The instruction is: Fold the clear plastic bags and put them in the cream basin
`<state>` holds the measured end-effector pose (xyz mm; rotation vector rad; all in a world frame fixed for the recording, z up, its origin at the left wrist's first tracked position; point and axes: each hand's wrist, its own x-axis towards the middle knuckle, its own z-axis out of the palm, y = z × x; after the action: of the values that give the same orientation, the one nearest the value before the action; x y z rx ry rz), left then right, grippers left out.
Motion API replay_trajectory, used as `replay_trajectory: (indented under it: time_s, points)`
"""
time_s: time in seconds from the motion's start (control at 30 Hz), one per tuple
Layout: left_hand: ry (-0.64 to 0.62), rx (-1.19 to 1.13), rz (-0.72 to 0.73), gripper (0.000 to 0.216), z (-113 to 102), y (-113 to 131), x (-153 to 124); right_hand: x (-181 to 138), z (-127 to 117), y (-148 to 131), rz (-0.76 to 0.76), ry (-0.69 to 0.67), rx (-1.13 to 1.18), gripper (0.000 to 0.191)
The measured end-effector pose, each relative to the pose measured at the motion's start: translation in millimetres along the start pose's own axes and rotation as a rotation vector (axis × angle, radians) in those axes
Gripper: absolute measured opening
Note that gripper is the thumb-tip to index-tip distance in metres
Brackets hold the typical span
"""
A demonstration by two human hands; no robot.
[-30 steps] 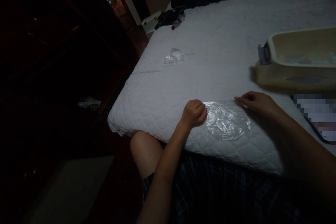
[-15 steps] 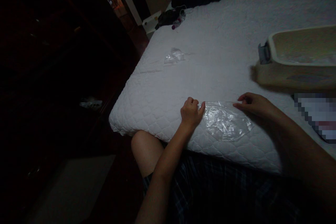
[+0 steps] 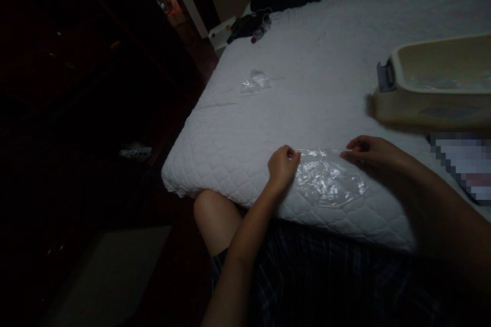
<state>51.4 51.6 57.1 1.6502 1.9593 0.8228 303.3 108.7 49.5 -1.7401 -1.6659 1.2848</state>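
A clear, crinkled plastic bag (image 3: 328,181) lies nearly flat on the white quilted bed (image 3: 307,97), close to its near edge. My left hand (image 3: 283,166) pinches the bag's far left corner between thumb and forefinger. At the far right corner is my right hand (image 3: 370,152), its thumb and forefinger pinched on the bag's upper edge, the other fingers curled. Between the two hands the far edge of the bag runs fairly straight.
To the right stands a cream plastic box (image 3: 429,107) with a grey latch, clear plastic inside. Another clear plastic piece (image 3: 255,82) lies farther left. A bottle (image 3: 261,32) and dark cloth (image 3: 245,25) are at the far corner. A blurred-out item (image 3: 460,163) lies right.
My left hand has moved slightly right and its fingers have closed on the bag's corner. My right hand stays almost where it was.
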Motion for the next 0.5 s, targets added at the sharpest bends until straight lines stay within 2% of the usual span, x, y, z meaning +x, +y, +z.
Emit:
replay_trajectory:
  time_s: [0.4, 0.5]
  points:
    - [0.043, -0.253, -0.089, 0.013, 4.8, -13.5, 6.2, -8.5, 8.2, -21.5, 0.11, -0.101, 0.223, 0.047]
    - [0.04, -0.263, -0.093, 0.013, 4.6, -13.3, 6.2, -7.2, 8.0, -19.6, 0.117, -0.15, 0.199, 0.046]
